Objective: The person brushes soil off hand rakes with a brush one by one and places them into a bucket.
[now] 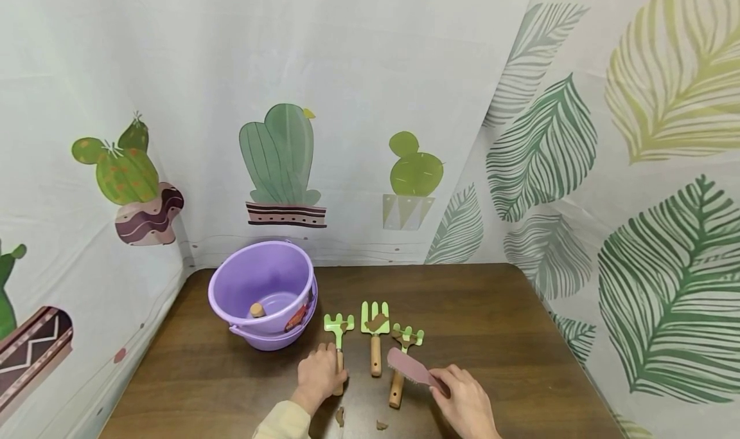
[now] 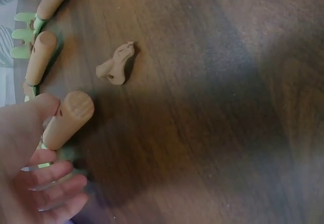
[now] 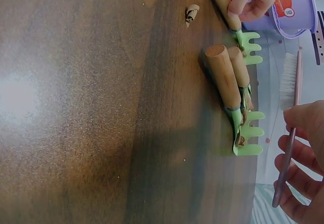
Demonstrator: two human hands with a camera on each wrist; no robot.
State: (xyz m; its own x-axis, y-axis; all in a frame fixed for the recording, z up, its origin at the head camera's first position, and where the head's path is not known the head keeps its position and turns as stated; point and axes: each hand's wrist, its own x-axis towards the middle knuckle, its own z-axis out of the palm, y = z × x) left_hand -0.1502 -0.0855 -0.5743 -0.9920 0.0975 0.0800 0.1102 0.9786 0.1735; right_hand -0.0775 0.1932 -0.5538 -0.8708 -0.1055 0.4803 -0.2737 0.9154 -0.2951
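Note:
My left hand (image 1: 319,375) grips the wooden handle of a small green-headed hand rake (image 1: 338,324) lying on the table; in the left wrist view, the thumb rests near the end of its handle (image 2: 71,120). Between finger and thumb, my right hand (image 1: 465,400) holds a pink brush (image 1: 408,366) by its thin handle, white bristles (image 3: 287,77) showing in the right wrist view. From the head, the brush overlaps a second hand rake (image 1: 396,389). A green garden fork (image 1: 376,355) lies between the two rakes. Brown pieces cling to all three tool heads.
Nested purple buckets (image 1: 215,301) stand at the back left, a wooden handle end (image 1: 257,310) showing inside. Two curled brown scraps (image 1: 340,416) lie near the front of the dark wooden table (image 1: 462,297). A printed curtain (image 1: 358,72) hangs behind.

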